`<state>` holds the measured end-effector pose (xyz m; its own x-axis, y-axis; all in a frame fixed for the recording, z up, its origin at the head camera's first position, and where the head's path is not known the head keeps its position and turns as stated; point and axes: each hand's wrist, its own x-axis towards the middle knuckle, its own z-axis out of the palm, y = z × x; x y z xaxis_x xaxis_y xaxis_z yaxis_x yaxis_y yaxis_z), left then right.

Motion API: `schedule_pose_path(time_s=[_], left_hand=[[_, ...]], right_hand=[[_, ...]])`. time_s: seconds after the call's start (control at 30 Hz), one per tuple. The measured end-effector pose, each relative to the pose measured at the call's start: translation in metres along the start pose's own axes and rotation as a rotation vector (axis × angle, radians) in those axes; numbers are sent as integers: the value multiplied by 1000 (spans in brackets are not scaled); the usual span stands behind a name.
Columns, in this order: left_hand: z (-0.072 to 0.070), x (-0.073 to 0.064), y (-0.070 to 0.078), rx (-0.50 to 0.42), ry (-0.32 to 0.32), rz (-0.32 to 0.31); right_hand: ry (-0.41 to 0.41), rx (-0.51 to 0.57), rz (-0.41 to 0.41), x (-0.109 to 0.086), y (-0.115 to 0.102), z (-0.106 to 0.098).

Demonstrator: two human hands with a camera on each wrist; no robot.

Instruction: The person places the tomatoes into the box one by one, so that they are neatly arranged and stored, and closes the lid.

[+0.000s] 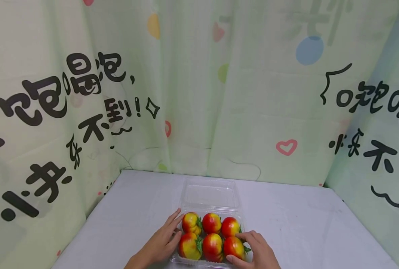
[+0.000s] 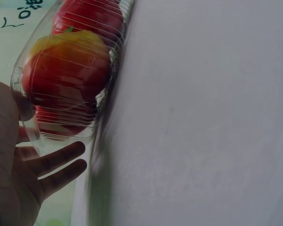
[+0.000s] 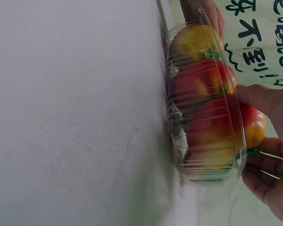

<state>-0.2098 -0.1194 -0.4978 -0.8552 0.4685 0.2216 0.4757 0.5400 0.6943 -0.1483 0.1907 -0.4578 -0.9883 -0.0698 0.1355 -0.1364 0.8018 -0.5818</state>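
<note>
A clear plastic box [image 1: 199,263] stands on the table, filled with red-and-yellow fruits with green leaves, in two rows of three. My right hand [image 1: 256,251] holds the near right fruit [image 1: 234,246], thumb on its near side and fingers on its far side. In the right wrist view, that fruit [image 3: 210,129] sits low in the box, its top bulging over the rim. My left hand [image 1: 163,241] rests along the box's left side, fingers extended. The left wrist view shows the left hand [image 2: 21,174] with its thumb at the rim and two fingers spread beside the wall.
The box's clear lid [image 1: 210,196] is folded back flat behind it on the white tabletop [image 1: 297,224]. A pale green curtain [image 1: 192,93] with black lettering and coloured shapes hangs around the table's back and sides.
</note>
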Motion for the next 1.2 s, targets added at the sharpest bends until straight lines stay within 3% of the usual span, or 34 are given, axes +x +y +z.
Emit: schedule_pose_path(time_s=[0.37, 0.6, 1.2], left_hand=[[2, 0, -2, 8, 12, 13], [2, 1, -2, 1, -1, -18], [0, 0, 0, 18, 26, 13]], right_hand=[[-6, -16, -4, -1, 0, 2], [16, -56, -10, -4, -1, 5], [1, -133, 7, -4, 4, 7]])
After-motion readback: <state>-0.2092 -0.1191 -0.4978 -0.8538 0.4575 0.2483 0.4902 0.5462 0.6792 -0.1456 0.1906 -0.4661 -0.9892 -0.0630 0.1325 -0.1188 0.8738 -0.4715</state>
